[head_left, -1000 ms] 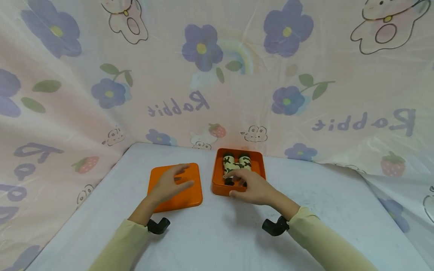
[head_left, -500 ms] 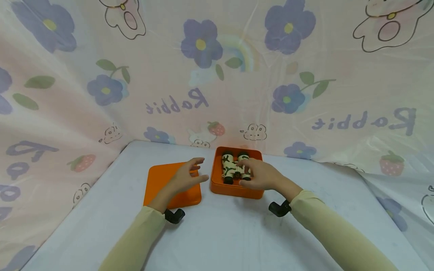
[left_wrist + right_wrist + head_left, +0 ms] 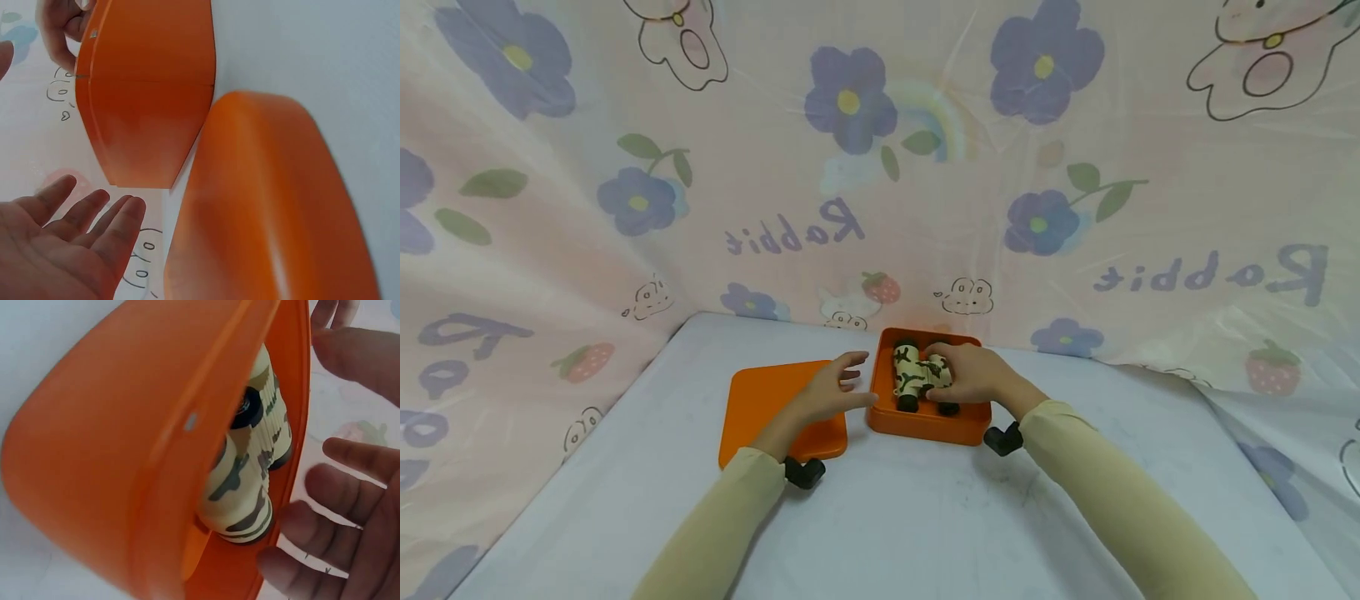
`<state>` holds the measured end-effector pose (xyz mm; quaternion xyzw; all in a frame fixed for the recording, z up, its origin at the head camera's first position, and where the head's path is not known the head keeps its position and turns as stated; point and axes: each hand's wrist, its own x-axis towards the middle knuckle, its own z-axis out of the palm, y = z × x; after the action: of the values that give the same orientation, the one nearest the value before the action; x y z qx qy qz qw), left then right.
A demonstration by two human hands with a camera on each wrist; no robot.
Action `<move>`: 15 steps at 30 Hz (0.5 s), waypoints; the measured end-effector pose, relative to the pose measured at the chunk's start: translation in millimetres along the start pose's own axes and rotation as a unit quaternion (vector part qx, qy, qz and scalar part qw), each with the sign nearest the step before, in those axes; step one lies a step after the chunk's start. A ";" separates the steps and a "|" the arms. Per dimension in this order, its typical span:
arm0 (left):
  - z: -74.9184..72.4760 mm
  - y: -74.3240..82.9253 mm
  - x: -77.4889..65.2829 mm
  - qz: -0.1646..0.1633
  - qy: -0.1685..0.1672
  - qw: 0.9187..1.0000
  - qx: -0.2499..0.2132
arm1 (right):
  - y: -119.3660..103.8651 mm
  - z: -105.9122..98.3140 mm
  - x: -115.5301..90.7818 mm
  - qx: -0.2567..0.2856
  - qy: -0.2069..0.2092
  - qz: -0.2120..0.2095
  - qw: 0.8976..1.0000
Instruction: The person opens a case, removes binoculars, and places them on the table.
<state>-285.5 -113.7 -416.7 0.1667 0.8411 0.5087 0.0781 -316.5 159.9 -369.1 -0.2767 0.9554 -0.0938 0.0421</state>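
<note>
Camouflage-patterned binoculars (image 3: 907, 372) (image 3: 240, 494) lie inside an orange box (image 3: 925, 427) (image 3: 106, 444). Over their right barrel hovers my right hand (image 3: 976, 373) (image 3: 356, 512), partly covering it in the head view. In the right wrist view its fingers are spread and loosely bent, and a gap shows between them and the binoculars. My left hand (image 3: 833, 395) (image 3: 72, 250) is held with fingers extended near the box's left side, above the orange lid (image 3: 767, 404) (image 3: 269, 200). It holds nothing.
The box and lid lie side by side on a white-covered table (image 3: 887, 533). A printed curtain (image 3: 925, 183) with flowers and rabbits rises behind and at the sides. Black wrist-worn pieces (image 3: 805, 473) jut from both sleeves.
My left hand has moved right, from over the lid toward the box. My right hand has shifted slightly right, from the front of the binoculars to over their right barrel.
</note>
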 end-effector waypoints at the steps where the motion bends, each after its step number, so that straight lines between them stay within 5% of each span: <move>1: 0.9 -0.3 1.1 -0.002 -0.001 1.000 0.001 | 0.3 0.8 1.8 -0.005 -0.001 -0.001 1.000; 15: 11.9 -11.6 16.4 -0.015 -0.015 1.000 -0.003 | 8.5 17.6 19.9 0.018 -0.007 0.032 0.999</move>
<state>-299.5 -102.8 -431.9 0.1619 0.8405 0.5076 0.0990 -335.3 153.6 -388.6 -0.2454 0.9618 -0.1073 0.0565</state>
